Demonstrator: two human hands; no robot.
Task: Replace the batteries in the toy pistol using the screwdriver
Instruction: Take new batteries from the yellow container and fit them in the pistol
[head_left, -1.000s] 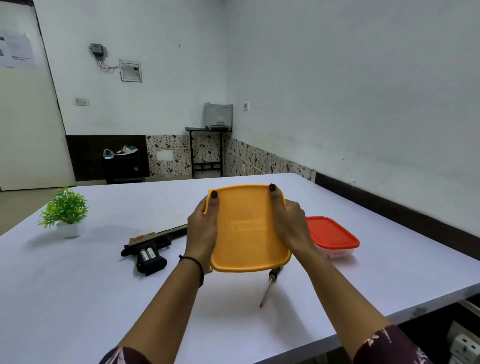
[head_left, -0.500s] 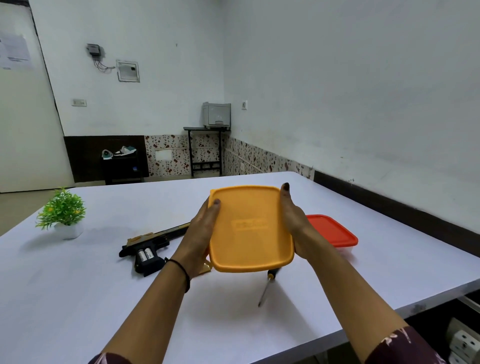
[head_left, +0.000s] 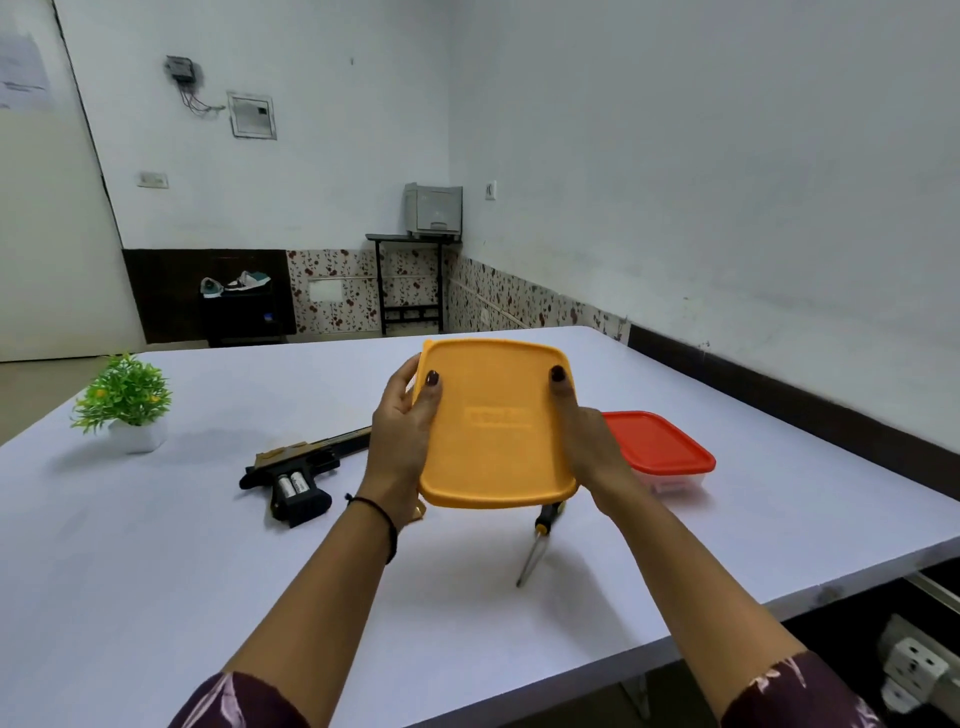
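While both hands hold the orange lid (head_left: 493, 426) above the white table (head_left: 156, 571), the left hand (head_left: 402, 441) grasps its left edge and the right hand (head_left: 592, 447) its right edge, thumbs on top. The toy pistol (head_left: 296, 473) lies on the table left of the left wrist, with two batteries (head_left: 291, 483) exposed in its grip. The screwdriver (head_left: 535, 545) lies below the lid. A red-lidded box (head_left: 660, 452) sits beside the right hand, and a potted plant (head_left: 124, 400) stands far left.
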